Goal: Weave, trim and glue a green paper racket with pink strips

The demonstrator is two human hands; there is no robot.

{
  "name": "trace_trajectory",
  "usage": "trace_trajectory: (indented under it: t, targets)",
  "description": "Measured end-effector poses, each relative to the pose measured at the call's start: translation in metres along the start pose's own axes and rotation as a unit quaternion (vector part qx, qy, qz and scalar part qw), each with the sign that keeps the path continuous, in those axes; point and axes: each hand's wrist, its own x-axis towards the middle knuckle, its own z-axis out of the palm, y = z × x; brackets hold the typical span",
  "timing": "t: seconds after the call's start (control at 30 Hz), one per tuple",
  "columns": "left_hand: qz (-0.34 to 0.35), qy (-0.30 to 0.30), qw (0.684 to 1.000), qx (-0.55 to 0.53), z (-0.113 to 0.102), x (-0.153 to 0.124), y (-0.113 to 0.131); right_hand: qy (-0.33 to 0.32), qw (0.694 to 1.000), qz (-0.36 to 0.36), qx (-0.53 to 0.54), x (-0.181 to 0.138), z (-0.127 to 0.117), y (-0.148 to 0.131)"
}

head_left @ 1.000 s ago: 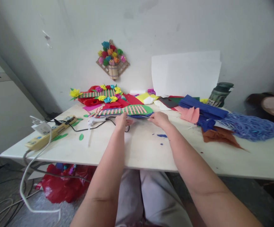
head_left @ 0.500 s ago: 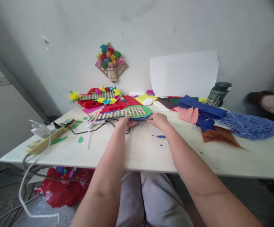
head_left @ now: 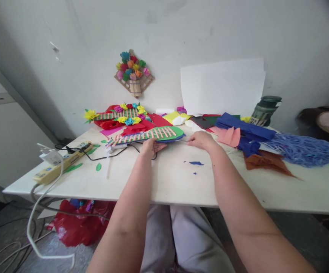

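Near the middle of the frame, the left hand (head_left: 150, 145) grips the near edge of a green woven paper piece (head_left: 153, 134), an oval green sheet laced with pink strips that lies on the white surface (head_left: 164, 178) with a blue sheet showing under its right end. The right hand (head_left: 201, 139), just right of centre, is closed in a pinch on a thin pale strip (head_left: 181, 140) that runs from its fingertips toward the right end of the woven piece; what the strip is made of cannot be told. Small blue paper scraps (head_left: 195, 163) lie on the surface below the right hand. Behind the woven piece, toward the upper left of centre, sits a second woven piece trimmed with paper flowers (head_left: 121, 114) on red paper. At the left of the frame a yellow power strip (head_left: 62, 162) lies with a white plug and cables, and green paper leaves (head_left: 97, 166) are scattered near it. To the right are loose sheets in blue, pink and brown, a heap of blue shredded paper (head_left: 303, 149) and a dark green bottle (head_left: 265, 110). On the wall above hangs a paper flower basket (head_left: 133, 74), and a white sheet (head_left: 222, 86) leans against the wall to its right.
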Motion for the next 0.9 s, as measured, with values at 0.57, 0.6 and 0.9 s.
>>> trace_trajectory:
  t: [0.57, 0.6, 0.9]
  targets:
    - [0.001, -0.003, 1.000, 0.017, -0.001, 0.003, -0.004, 0.051, 0.996, -0.065, -0.025, -0.001, 0.016, -0.036]
    - [0.002, -0.003, 1.000, 0.014, -0.001, 0.003, -0.004, 0.054, 0.996, -0.063, -0.027, -0.001, 0.017, -0.037]
    - [0.059, 0.002, 0.998, -0.023, -0.003, -0.001, -0.004, 0.058, 0.997, -0.039, -0.034, 0.001, 0.020, -0.039]
